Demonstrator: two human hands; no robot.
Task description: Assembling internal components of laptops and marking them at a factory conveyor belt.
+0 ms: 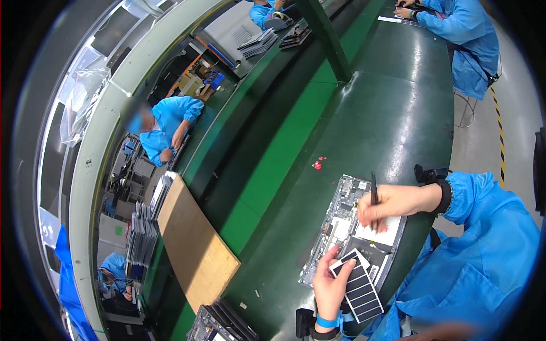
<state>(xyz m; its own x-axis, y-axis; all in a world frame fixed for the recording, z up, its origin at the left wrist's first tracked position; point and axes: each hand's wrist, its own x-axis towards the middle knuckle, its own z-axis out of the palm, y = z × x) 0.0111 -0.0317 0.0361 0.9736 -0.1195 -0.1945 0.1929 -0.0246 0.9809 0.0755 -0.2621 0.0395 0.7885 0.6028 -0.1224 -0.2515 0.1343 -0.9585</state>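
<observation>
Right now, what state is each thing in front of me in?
Laptop base: uncovered, inner parts exposed
Sheet of black strips: held in left hand
Dark slim tool: gripped in right hand
Blue wrist strap: fastened on
Wooden board: partly in shadow
Laptop parts at lower edge: stacked

1. An opened laptop base (341,227) lies on the tabletop (369,131).
2. The right hand (392,204), holding a tool (373,190), is over the base; the left hand (330,290), holding a sheet (361,292), is at its near end.
3. Scraps (318,165) lie beyond the base, leftward.
4. A board (196,238) lies farther left; a stack (233,321) sits just before its near end.
</observation>
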